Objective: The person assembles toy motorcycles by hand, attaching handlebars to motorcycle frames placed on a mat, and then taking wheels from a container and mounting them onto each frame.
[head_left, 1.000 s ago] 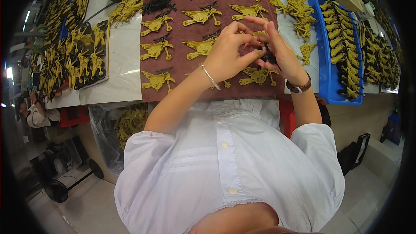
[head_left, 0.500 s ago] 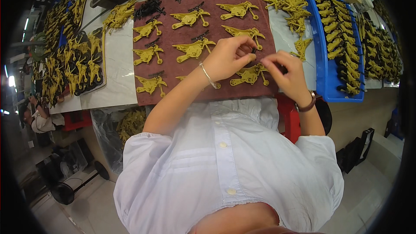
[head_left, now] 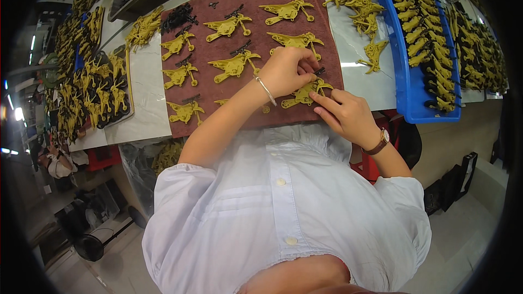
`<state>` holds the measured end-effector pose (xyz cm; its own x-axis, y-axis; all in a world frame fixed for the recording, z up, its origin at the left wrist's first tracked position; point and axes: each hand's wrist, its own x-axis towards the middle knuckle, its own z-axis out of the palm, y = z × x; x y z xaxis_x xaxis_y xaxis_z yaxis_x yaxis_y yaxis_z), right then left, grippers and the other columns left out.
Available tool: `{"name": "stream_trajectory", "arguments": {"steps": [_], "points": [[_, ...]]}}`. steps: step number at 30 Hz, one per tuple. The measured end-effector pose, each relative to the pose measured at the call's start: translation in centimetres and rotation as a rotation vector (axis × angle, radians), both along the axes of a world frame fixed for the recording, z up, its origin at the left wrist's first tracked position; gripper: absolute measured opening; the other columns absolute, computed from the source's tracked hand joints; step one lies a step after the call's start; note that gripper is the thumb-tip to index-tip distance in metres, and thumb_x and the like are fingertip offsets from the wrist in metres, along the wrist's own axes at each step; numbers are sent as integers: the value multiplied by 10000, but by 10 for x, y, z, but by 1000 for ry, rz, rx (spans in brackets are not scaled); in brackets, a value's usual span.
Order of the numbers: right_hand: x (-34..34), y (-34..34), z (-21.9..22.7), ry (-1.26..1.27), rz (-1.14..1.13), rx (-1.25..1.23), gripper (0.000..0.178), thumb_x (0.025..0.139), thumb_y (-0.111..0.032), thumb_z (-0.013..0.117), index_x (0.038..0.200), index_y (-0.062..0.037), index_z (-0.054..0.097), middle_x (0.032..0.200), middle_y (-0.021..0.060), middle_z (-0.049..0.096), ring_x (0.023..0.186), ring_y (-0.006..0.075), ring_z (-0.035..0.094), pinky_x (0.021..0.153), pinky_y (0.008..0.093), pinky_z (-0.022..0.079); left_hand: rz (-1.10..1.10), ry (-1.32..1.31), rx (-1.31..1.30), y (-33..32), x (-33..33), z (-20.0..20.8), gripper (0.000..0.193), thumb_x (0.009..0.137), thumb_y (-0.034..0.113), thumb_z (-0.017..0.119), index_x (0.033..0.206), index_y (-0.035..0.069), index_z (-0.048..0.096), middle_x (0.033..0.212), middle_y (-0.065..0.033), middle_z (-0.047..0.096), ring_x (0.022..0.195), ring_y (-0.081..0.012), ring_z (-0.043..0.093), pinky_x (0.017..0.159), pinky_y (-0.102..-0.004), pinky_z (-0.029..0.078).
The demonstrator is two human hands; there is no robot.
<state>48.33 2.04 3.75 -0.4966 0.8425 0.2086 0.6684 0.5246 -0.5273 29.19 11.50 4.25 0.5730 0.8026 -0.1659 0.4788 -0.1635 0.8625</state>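
My left hand point(head_left: 289, 71) is closed in a pinch on a small black part point(head_left: 320, 71), just above a yellow toy-like moulded piece point(head_left: 298, 97) on the brown cloth. At the lower right of that piece, my right hand point(head_left: 347, 113) has its fingers stretched out, and the forefinger touches the piece's edge. The left hand partly covers another yellow piece point(head_left: 291, 41) behind it. Under my left forearm, one more yellow piece is mostly hidden. Small black parts lie beside several of the other yellow pieces, such as the one in the middle point(head_left: 234, 66).
The brown cloth point(head_left: 218, 98) carries rows of yellow pieces and a heap of black parts point(head_left: 178, 17). Loose yellow pieces point(head_left: 362, 8) lie at the right, beside a blue tray point(head_left: 406, 90) of yellow-and-black assemblies. More assemblies fill a tray point(head_left: 103, 87) at the left.
My right hand has moved down from beside my left fingertips, and its fingers have straightened onto the yellow piece. My left hand has stayed over it. The view has shifted slightly.
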Motion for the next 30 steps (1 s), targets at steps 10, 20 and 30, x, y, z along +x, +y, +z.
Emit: {"name": "stream_trajectory", "arguments": {"steps": [10, 20, 30], "points": [[3, 1, -4, -34, 12, 2, 256, 839, -193, 669, 1081, -111, 680, 705, 52, 498, 620, 226, 539, 539, 347, 449, -463, 423, 801, -28, -3, -3, 286, 755, 142, 597, 1007, 15, 642, 1086, -121, 603, 923, -261, 591, 776, -360, 475], [8, 11, 3, 207, -11, -84, 308, 897, -250, 599, 1174, -117, 603, 787, 62, 516, 611, 181, 505, 545, 299, 427, -309, 390, 1021, -33, -13, 7, 371, 769, 134, 583, 1124, 31, 622, 1150, -130, 588, 958, -255, 585, 806, -357, 452], [-31, 60, 32, 984, -69, -487, 730, 958, -644, 246, 1477, -135, 175, 1079, 18, 394, 681, 58, 424, 508, 171, 297, 58, -318, 354, 1, -7, 31, 250, 736, 118, 765, 979, 74, 724, 985, -76, 617, 857, -191, 625, 749, -304, 515]]}}
